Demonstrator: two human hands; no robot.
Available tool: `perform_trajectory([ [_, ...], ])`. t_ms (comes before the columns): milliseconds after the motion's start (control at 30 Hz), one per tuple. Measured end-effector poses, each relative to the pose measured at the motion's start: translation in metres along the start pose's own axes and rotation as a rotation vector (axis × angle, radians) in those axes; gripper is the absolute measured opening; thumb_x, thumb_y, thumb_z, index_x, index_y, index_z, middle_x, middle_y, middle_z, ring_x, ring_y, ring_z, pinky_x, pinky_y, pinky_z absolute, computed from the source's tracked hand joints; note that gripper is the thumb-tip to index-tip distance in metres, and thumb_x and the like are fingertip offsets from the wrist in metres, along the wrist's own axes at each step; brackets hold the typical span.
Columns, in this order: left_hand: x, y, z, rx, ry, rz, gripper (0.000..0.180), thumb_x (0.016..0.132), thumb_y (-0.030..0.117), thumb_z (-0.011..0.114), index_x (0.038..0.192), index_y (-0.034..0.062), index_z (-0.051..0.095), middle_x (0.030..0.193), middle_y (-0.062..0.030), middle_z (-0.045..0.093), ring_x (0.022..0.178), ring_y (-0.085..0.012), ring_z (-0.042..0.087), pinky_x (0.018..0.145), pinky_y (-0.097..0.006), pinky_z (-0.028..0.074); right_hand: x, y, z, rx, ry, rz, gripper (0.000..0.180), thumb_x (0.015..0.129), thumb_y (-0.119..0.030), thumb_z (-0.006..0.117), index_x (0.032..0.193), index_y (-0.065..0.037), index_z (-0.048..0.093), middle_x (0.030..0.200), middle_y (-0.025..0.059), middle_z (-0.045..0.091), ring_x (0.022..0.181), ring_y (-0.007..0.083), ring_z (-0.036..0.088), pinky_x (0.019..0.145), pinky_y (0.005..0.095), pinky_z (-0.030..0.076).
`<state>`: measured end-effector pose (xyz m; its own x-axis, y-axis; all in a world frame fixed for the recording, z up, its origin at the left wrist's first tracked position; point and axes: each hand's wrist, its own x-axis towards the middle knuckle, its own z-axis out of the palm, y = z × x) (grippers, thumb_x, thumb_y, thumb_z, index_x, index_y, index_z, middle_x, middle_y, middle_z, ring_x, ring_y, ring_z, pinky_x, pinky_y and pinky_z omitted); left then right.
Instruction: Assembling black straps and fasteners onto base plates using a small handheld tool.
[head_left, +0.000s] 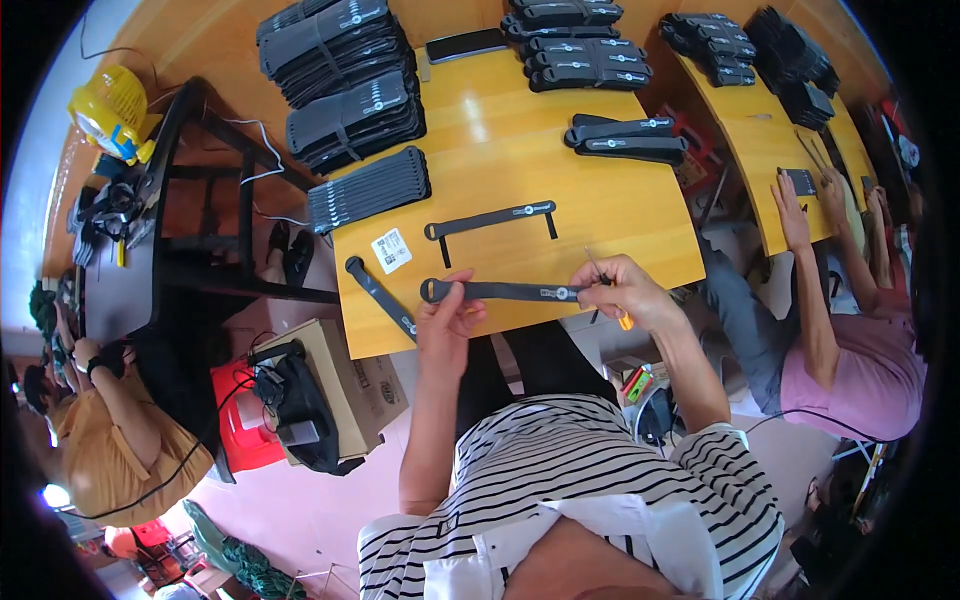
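A black strap (515,291) with a ring-shaped end is stretched level between my hands over the near table edge. My left hand (447,322) pinches it close to the ring. At the strap's other end, my right hand (640,292) grips it together with a thin tool; the tool's yellow handle (626,322) shows below the fingers and its metal shaft points up. Just beyond lies a second black strap (485,220), with two short dark strips sticking out below it. Another loose strap (380,297) slants beside my left hand.
A white label (391,251) lies on the yellow table (500,130). Strap stacks (345,120) rise at the left, with more bundles (588,65) at the back and a small bundle (625,138) at right. A phone (466,45) lies behind. Other people work on both sides.
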<state>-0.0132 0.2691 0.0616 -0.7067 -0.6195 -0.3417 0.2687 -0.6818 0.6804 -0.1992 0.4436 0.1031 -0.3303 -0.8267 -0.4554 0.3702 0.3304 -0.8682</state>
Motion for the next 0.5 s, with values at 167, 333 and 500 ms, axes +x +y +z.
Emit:
perform_trajectory([
  [167, 0.034, 0.023, -0.018, 0.265, 0.112, 0.004, 0.017, 0.083, 0.007, 0.06, 0.099, -0.0003, 0.061, 0.08, -0.0054, 0.063, 0.063, -0.0109, 0.061, 0.056, -0.022, 0.053, 0.035, 0.002, -0.013, -0.05, 0.185, -0.052, 0.01, 0.073, -0.006, 0.065, 0.08, 0.0, 0.06, 0.059, 0.0022, 0.055, 0.04, 0.0022, 0.038, 0.036, 0.0168, 0.026],
  [333, 0.078, 0.03, -0.026, 0.556, 0.1, 0.103, 0.011, 0.082, 0.009, 0.062, 0.088, 0.0004, 0.063, 0.071, -0.0028, 0.061, 0.057, -0.0088, 0.058, 0.052, -0.019, 0.048, 0.082, 0.007, -0.02, -0.084, 0.359, -0.122, 0.007, 0.076, -0.008, 0.064, 0.076, -0.002, 0.06, 0.058, 0.0025, 0.055, 0.04, 0.0041, 0.039, 0.035, 0.0189, 0.025],
  [500, 0.096, 0.026, -0.031, 0.663, 0.153, 0.128, 0.01, 0.082, 0.011, 0.063, 0.086, 0.0026, 0.064, 0.066, 0.0008, 0.059, 0.052, -0.0049, 0.051, 0.048, -0.017, 0.042, 0.111, 0.017, -0.034, 0.029, 0.364, -0.166, 0.01, 0.077, -0.009, 0.064, 0.072, -0.002, 0.06, 0.058, 0.0031, 0.055, 0.04, 0.0048, 0.04, 0.035, 0.019, 0.027],
])
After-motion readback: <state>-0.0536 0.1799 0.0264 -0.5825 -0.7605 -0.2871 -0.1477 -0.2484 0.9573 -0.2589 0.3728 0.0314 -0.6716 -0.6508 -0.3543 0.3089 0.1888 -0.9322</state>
